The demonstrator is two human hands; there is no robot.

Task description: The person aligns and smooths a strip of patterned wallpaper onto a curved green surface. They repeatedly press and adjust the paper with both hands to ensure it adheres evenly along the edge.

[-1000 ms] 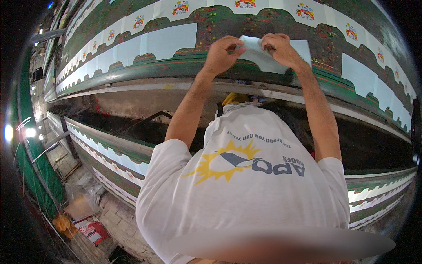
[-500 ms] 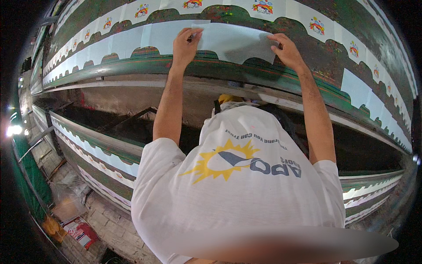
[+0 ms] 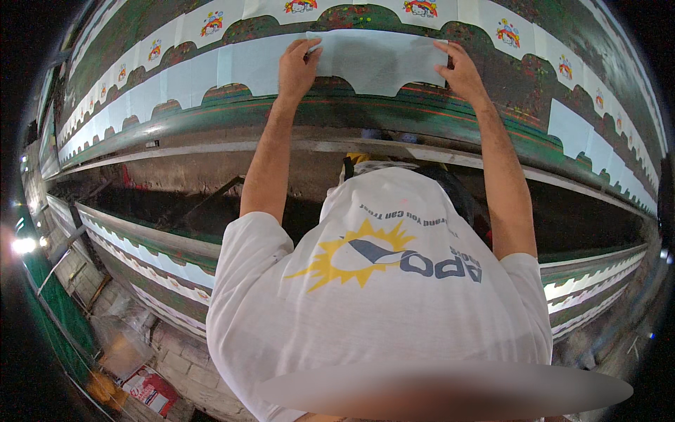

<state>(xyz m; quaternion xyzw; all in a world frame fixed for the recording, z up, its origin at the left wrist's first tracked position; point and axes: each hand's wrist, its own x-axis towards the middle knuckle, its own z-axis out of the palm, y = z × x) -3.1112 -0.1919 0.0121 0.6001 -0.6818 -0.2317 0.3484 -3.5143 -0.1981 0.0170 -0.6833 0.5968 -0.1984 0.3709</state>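
A white piece with a scalloped lower edge [image 3: 383, 62], thin like cloth or paper, spans between my two hands over the dark green table [image 3: 281, 111]. My left hand [image 3: 299, 70] pinches its left end, where it meets a row of similar blank white pieces [image 3: 242, 67]. At the opposite end, my right hand [image 3: 462, 72] has thumb and fingertips closed on the right edge. The piece runs roughly level with the row, and shadows of my hands fall across it.
Beyond it lies a row of white pieces printed with colourful cartoon figures [image 3: 420, 8]. Further blank pieces [image 3: 571, 133] continue to the right. Another table with white strips [image 3: 151, 246] stands behind me. A red and white bag [image 3: 150, 389] lies on the brick floor at lower left.
The right end of the white piece has come up with my right hand, so the piece slants less. My left hand stays near the same end.
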